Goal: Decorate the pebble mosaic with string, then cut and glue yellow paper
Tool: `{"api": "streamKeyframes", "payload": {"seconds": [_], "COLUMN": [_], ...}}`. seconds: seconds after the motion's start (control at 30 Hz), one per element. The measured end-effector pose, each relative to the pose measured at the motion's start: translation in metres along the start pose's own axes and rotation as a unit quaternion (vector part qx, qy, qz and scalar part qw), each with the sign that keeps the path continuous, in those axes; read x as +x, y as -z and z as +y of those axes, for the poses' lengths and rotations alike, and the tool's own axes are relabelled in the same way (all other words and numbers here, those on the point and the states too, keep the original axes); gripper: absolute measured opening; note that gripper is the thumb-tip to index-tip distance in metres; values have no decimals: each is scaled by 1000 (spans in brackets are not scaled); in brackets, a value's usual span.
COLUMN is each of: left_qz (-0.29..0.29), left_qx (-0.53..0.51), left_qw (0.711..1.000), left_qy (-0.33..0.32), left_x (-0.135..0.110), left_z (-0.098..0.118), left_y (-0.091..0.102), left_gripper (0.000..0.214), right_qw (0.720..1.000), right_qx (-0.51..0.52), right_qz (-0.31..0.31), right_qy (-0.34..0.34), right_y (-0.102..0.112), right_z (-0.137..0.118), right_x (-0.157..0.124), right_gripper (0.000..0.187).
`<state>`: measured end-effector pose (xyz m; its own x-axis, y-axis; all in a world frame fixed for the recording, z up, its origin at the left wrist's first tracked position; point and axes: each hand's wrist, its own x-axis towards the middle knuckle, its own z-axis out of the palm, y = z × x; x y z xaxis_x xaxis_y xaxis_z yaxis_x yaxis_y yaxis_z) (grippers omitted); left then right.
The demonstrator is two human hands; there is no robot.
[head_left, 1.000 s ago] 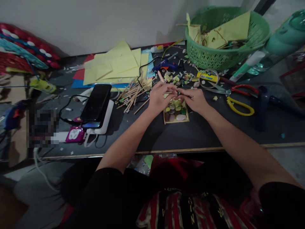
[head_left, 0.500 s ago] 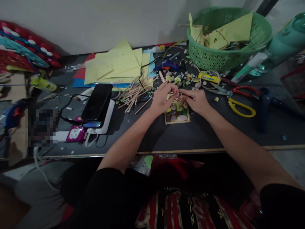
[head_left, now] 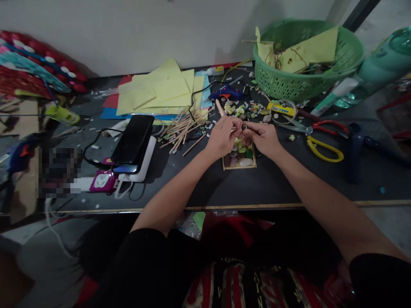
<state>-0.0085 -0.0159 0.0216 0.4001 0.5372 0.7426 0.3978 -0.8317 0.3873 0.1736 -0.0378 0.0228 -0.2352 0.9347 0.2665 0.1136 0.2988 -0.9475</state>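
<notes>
My left hand [head_left: 223,136] and my right hand [head_left: 266,137] meet fingertip to fingertip above a small framed panel [head_left: 256,166]. Between the pinched fingers shows a small dark roundish piece [head_left: 244,127], too small to name for sure. Smooth pebbles [head_left: 246,162] in grey, purple, white and green lie inside the panel's thin wooden border, with yellow-green bits among them. The hands cover the panel's far part. A pale pink stick-like thing [head_left: 220,108] stands out just beyond my left hand.
Thin wooden sticks [head_left: 181,130] and yellow sheets [head_left: 160,92] lie left of the hands. Behind are a blue glue gun [head_left: 228,93] and scattered scraps. Rightward are pliers [head_left: 330,127], yellow-handled scissors [head_left: 324,150], a green basket [head_left: 282,81] and a bottle [head_left: 379,70]. A phone [head_left: 133,139] sits left.
The whole view has shifted slightly, so things sit a little lower. Both hands stay together over the panel, and the dark piece between the fingertips shows more clearly.
</notes>
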Motion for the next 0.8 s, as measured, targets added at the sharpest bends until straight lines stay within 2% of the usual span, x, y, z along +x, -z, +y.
{"api": "streamKeyframes", "payload": {"seconds": [0.13, 0.27, 0.3, 0.4, 0.5, 0.63, 0.73, 0.8], "left_qz": [10, 65, 64, 6, -41, -80, -104, -115], "left_qx": [0, 84, 115, 167, 182, 181, 187, 189], "left_qw": [999, 982, 973, 957, 953, 962, 962, 961], "left_qy": [38, 158, 189, 239, 238, 188, 168, 166], "left_x": [-1, 0, -1, -3, -5, -1, 1, 1], "left_z": [1, -16, -23, -41, -42, -25, -17, -16], "left_y": [-1, 7, 10, 14, 12, 9, 7, 5], "left_gripper": [19, 24, 22, 16, 27, 23, 22, 21], "right_qw": [996, 992, 993, 995, 996, 997, 991, 974], "right_qx": [83, 101, 96, 70, 38, -4, -119, -225], "right_qz": [4, 36, 37, 44, 73, 80, 61, 23], "right_qy": [-43, -62, -61, -48, -26, -16, 11, 34], "right_y": [-2, 1, 1, 2, 2, 3, 5, 6], "right_z": [4, 2, 1, 0, 5, 12, 13, 12], "right_x": [4, 5, 6, 7, 9, 10, 10, 9], "right_gripper": [51, 54, 53, 53, 54, 54, 45, 34]}}
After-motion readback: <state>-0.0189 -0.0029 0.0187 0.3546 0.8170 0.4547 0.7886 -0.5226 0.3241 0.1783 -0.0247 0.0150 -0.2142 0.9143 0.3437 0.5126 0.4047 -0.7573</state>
